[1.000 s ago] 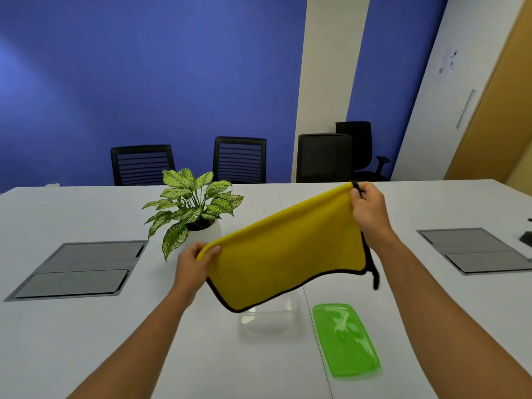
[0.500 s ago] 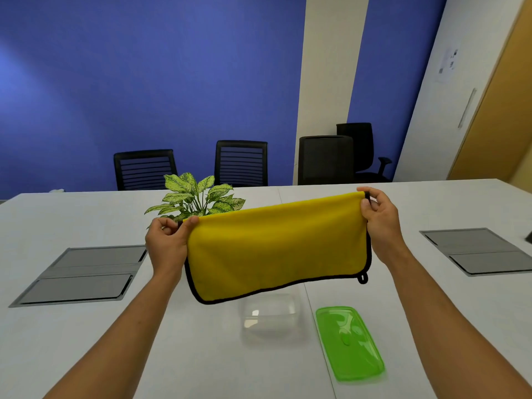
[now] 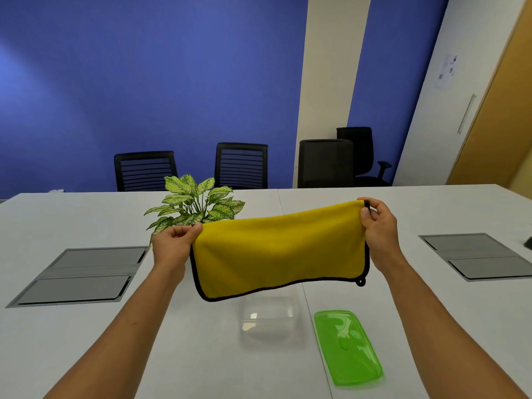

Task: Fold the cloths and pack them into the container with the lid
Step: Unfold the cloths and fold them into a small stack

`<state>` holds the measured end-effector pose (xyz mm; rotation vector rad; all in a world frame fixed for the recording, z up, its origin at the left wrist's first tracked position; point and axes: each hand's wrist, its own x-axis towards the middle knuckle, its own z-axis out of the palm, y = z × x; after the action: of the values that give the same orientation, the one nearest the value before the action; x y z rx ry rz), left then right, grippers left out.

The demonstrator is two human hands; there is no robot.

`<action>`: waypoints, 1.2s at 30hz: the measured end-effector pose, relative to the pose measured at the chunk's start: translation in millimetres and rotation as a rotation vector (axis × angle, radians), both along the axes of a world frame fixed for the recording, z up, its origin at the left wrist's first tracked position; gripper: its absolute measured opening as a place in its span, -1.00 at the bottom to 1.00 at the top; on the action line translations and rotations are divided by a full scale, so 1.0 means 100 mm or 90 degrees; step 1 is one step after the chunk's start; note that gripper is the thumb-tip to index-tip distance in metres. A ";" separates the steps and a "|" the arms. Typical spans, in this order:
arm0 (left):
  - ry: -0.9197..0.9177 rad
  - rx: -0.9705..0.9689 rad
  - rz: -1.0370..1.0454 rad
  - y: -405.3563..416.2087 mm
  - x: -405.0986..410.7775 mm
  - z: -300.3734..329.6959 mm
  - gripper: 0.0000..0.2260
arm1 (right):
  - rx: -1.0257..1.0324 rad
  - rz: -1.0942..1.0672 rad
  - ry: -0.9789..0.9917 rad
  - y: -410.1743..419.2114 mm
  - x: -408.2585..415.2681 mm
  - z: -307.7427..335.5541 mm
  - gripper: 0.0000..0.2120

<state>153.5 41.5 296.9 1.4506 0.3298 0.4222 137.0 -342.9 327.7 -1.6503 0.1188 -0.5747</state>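
A yellow cloth point(image 3: 280, 251) with a black edging is held up in the air above the white tabletop point(image 3: 201, 355), stretched between both hands. Its upper left corner is pinched by the left hand point(image 3: 175, 246), whose fingers are closed on the fabric, and its upper right corner is gripped by the right hand point(image 3: 380, 226), closed in the same way around the edge. The cloth hangs doubled over, with the fold running along the top and the black-trimmed edges along the bottom and sides. The right end is held slightly higher than the left. A small black loop point(image 3: 360, 281) dangles from the lower right corner of the cloth.

Below the cloth, a clear container point(image 3: 267, 318) stands open on the tabletop, partly hidden behind the lower edge of the cloth. Just to the right of the container, a green lid point(image 3: 347, 347) lies flat on the tabletop, apart from the container.

Beyond the cloth, on its left side, a potted plant point(image 3: 195, 203) with speckled green leaves is seen; the pot itself is hidden by the left hand and the cloth. Grey recessed panels point(image 3: 83, 275) are set into the tabletop well to the left of the cloth, and similar panels point(image 3: 478, 254) well to the right. Black chairs point(image 3: 241, 165) are ranged along the far side of the tabletop.
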 end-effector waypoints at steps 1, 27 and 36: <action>-0.006 0.004 -0.023 0.01 -0.01 0.01 -0.87 | 0.003 0.004 -0.001 -0.01 0.00 0.00 -0.75; -0.311 0.450 -0.053 -1.05 -0.40 0.31 -0.90 | -0.151 -0.016 -0.027 1.44 -0.16 -0.07 -0.91; -0.153 0.243 -0.241 -1.06 -0.37 0.44 -0.78 | -0.130 0.069 -0.068 1.53 -0.17 -0.10 -0.83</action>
<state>116.9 -64.3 341.0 1.7674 -0.2305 0.3561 119.5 -189.6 317.9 -1.8075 -0.1112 -0.6062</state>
